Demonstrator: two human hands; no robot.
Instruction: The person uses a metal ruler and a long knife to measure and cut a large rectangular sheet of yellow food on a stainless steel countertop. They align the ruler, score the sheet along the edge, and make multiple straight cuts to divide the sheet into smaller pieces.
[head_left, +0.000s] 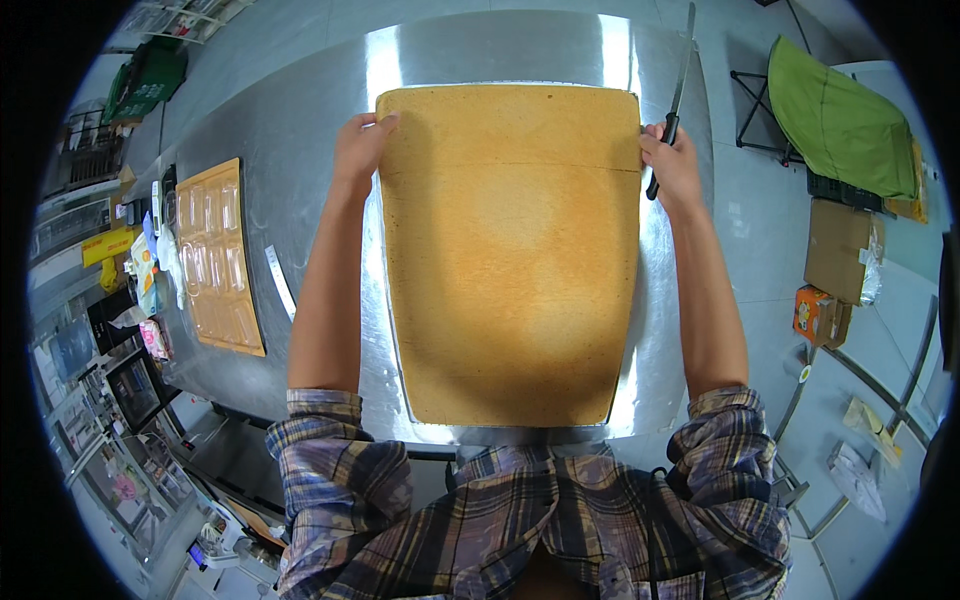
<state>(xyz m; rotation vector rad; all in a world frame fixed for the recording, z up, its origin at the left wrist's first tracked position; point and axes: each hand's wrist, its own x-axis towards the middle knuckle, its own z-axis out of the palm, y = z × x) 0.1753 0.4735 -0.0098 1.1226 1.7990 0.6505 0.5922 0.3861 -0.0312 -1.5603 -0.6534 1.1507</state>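
Observation:
A large golden-brown sheet of sponge cake (510, 247) lies flat before me, with a thin pale edge, perhaps a liner or tray rim, showing along its sides. Across its far part runs a faint straight line. My left hand (362, 146) grips the far left corner, thumb on top and the other fingers partly hidden at the edge. At the far right edge, my right hand (675, 161) is closed around the black handle of a long knife (681, 79), whose blade points away from me. Some fingers of that hand touch the cake's side.
The stainless steel table (300, 97) carries a steel ruler (280, 283) and a brown tray with clear plastic compartments (219, 259) on the left. Packets and bags (146, 262) crowd the far left. Right of the table are a green folding chair (832, 120) and a cardboard box (840, 247).

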